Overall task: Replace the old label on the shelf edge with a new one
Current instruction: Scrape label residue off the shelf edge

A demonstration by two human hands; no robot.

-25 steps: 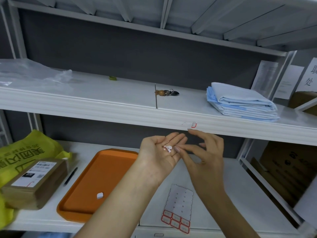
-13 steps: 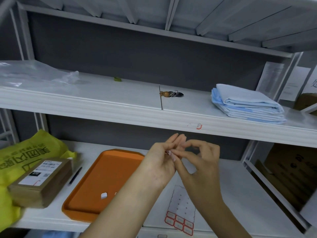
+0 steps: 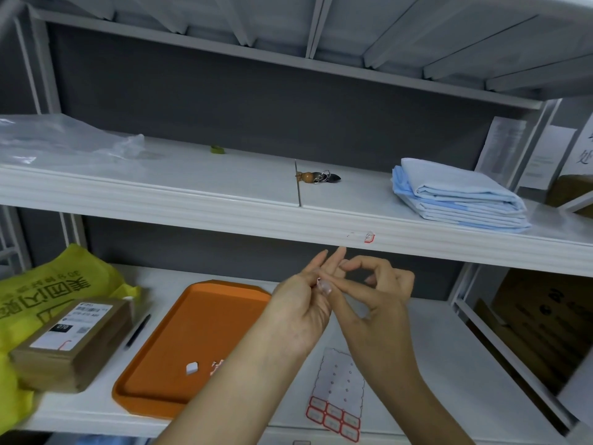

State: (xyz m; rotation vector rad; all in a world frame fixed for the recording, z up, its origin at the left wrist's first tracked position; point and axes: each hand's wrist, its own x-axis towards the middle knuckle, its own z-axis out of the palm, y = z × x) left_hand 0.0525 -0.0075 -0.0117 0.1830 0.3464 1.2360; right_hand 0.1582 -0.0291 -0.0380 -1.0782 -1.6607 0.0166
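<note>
Left hand: fingers straight, pointing up, gripping nothing.
Right hand: thumb and forefinger curled against the left fingers — whether they actually pinch, I cannot tell.
Tiny white-and-red paper scrap: between the two hands, at my right thumb tip.
Torn red-bordered old label remnant: stuck on the white metal shelf edge, just above and right of the fingertips.
White backing sheet of red-bordered new labels: below both wrists.
Handling: I judge the remnant weightless, limp, tacky and easily torn — lift a corner by nail.
</note>
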